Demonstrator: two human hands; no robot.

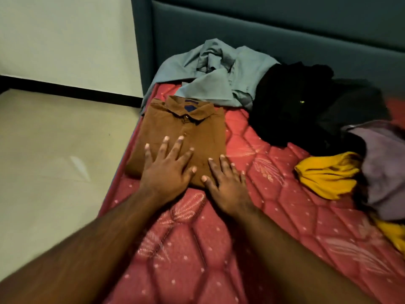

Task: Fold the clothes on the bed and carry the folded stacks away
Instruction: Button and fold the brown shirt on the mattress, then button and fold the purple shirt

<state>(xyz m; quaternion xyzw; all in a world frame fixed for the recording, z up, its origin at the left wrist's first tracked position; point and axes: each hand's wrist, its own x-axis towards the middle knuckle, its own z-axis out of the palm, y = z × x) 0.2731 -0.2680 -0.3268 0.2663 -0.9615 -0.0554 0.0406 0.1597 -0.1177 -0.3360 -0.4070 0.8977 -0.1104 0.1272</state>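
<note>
1. Quilted red mattress [274, 216] is lying bare against a teal headboard [285, 25], with the folded brown collared shirt [197, 132] sitting at its left edge.
2. Left hand [168, 167] is pressing flat on the shirt, fingers spread; right hand [225, 183] is resting flat, fingers straight, across its near right corner.
3. Folding of this shirt is judged complete; smoothing is in hand.
4. Next move calls for taking an unfolded garment: grey-blue shirt [219, 73], black clothes [295, 106], yellow garment [328, 174] or mauve garment [385, 167].
5. Nothing is blocking the reach.

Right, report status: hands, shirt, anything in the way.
Left hand and right hand open, flat on folded brown shirt. Grey shirt, black pile unfolded behind. Nothing in the way.
</note>
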